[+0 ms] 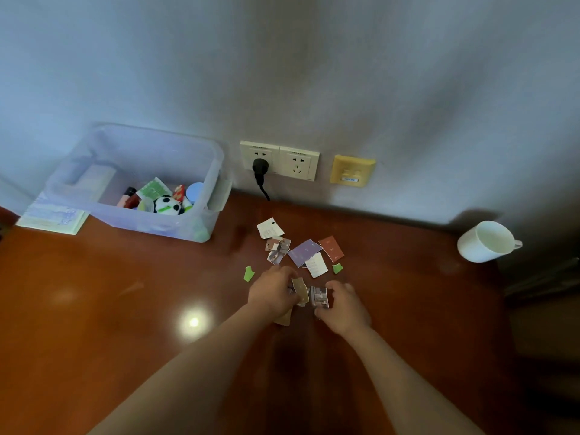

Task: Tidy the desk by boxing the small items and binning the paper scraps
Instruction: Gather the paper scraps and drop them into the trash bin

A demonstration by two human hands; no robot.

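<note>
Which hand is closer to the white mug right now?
Right. The right hand, pinching a grey scrap, is left of the mug; the left hand, holding tan scraps, is farther left.

We find broad open bench (pixel 94 309) on our left, more free surface right of the paper scraps (pixel 304 251) littering the middle, clear storage box (pixel 157 224) walling off the far left corner, white mug (pixel 483 243) at far right, plug cable (pixel 262 186) hanging behind the scraps.

Glossy wooden desk (pixel 125 309), paper scraps (pixel 306 251)
</note>
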